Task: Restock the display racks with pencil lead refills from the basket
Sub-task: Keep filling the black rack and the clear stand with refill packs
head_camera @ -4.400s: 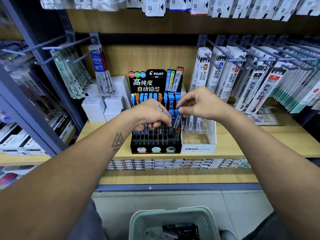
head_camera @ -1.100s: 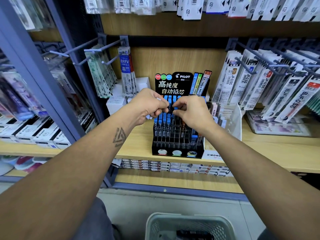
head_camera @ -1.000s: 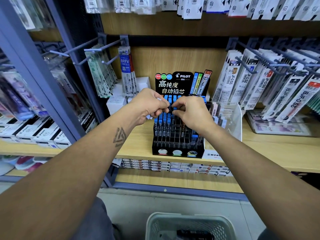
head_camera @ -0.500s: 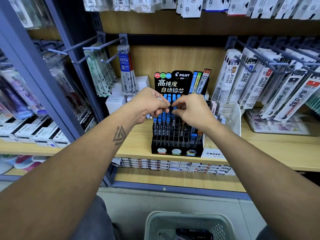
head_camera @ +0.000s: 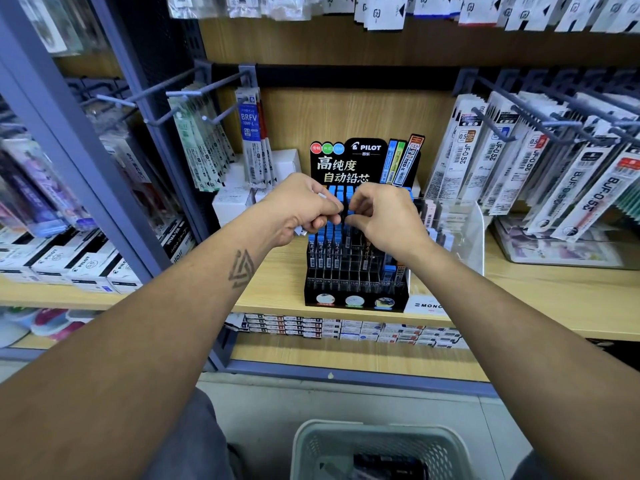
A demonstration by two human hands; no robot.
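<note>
A small lead refill [head_camera: 347,216] is pinched by the right hand [head_camera: 384,216] and left hand [head_camera: 298,211] above the black rack [head_camera: 356,271], at 12 o'clock from the basket [head_camera: 377,445].

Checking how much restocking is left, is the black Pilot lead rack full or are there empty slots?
Partly empty: the Pilot rack has bare slots across its front and middle rows.

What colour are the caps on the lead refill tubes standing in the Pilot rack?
Blue caps on the tubes in the black rack; head view.
</note>
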